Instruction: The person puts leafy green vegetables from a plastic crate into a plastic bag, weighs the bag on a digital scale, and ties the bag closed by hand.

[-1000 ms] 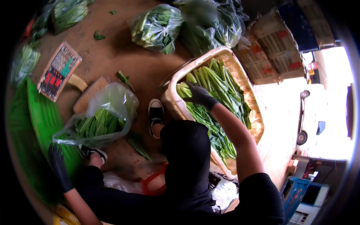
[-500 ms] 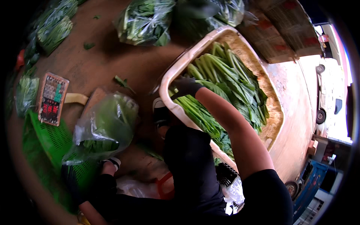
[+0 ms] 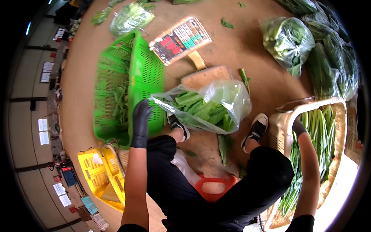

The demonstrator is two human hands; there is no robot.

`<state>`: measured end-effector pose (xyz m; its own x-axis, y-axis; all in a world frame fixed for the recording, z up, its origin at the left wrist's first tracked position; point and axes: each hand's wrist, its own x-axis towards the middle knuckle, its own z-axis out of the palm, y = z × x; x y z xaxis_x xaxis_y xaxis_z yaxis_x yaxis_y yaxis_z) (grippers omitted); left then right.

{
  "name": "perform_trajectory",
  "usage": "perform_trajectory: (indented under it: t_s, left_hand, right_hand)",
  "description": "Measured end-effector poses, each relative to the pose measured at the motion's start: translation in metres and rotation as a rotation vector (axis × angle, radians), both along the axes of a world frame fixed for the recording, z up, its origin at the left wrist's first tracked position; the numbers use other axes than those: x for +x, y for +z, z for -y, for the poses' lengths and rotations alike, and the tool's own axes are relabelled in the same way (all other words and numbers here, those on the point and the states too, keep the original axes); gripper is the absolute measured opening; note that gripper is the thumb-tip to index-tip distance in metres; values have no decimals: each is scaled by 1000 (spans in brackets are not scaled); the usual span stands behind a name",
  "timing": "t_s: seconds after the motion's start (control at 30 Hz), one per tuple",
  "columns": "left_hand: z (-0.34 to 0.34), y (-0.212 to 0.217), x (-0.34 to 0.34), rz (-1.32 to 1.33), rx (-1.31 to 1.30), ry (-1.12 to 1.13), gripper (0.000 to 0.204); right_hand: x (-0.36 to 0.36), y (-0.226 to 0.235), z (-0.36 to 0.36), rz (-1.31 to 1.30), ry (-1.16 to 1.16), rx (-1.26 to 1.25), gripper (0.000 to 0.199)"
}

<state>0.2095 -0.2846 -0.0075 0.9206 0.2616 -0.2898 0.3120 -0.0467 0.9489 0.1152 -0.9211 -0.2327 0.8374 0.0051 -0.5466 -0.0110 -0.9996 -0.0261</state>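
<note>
My left hand point(image 3: 140, 121), in a black glove, is closed at the mouth of a clear plastic bag point(image 3: 232, 91), beside the rim of a green crate point(image 3: 148, 77). The bag slants over a scale's flat pan point(image 3: 208, 76) and contains leafy greens point(image 3: 208, 112). My right hand point(image 3: 298, 127), also in a black glove, reaches inside the cream basket point(image 3: 340, 102) among long-stemmed greens point(image 3: 320, 127). The basket's rim and the stalks hide its fingers, so I cannot see what they grip.
The scale's display point(image 3: 180, 40) stands behind the pan. Filled bags of greens point(image 3: 288, 44) lie at the back right, another bag point(image 3: 131, 18) at the back left. Yellow crates point(image 3: 94, 170) are left of my leg; a red plastic piece point(image 3: 214, 188) lies between my legs.
My view has swung left, bringing the green crate and yellow crates into sight. My right hand stays in the cream basket and now sits lower behind its rim. My left hand remains by the bag's mouth.
</note>
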Motion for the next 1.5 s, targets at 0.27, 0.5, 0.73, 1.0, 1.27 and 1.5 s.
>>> perform_trajectory:
  t_s: [0.27, 0.5, 0.73, 1.0, 1.27, 1.5]
  left_hand:
    - [-28, -13, 0, 13, -92, -119, 35]
    - [-10, -2, 1, -21, 15, -269, 40]
    - [-11, 1, 2, -5, -34, -273, 41]
    - [-18, 7, -1, -29, -112, -209, 42]
    - [-7, 1, -35, -15, -259, -116, 42]
    - [-36, 26, -72, 132, 32, -1, 39]
  right_hand:
    - [-15, 13, 14, -49, 6, 4, 56]
    - [-24, 65, -17, -46, -235, 28, 54]
    - [-39, 135, -20, 251, -204, 354, 40]
    - [-45, 144, -26, 389, -116, 577, 46]
    - [-20, 31, 29, 32, 153, 233, 26]
    - [-43, 135, -26, 271, -144, 518, 31]
